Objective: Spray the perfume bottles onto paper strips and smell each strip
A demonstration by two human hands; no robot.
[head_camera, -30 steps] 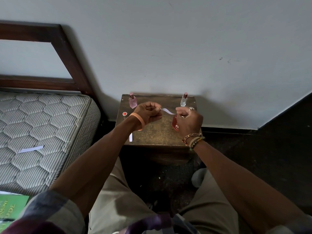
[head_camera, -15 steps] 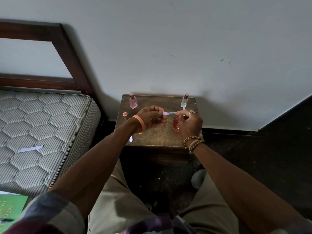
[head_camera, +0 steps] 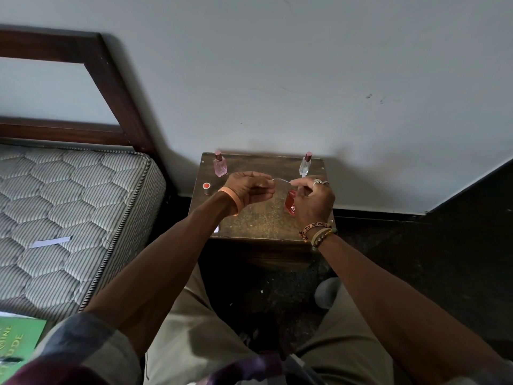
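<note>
Small wooden table (head_camera: 258, 220) against the wall; person seated at its front.

- Paper strip (head_camera: 281, 181): held in the air above the table's middle, stretched between both hands, seen almost edge-on.
- Left hand (head_camera: 249, 187): over the table's left half, fingers (head_camera: 266, 180) curled, tips pinching the strip's left end.
- Right hand (head_camera: 313, 200): over the table's right half, fingers (head_camera: 301, 182) pinching the strip's right end.
- Red bottle (head_camera: 291, 202): under the right palm, above the table's right side; held or standing, cannot tell.
- Pink bottle (head_camera: 220, 165): upright, table's back-left corner.
- Clear bottle (head_camera: 305, 165): upright, back-right corner.
- Small red-topped cap (head_camera: 206, 188): table's left edge.
- Second strip (head_camera: 51, 241): on the mattress (head_camera: 83, 195), well left of the table.
</note>
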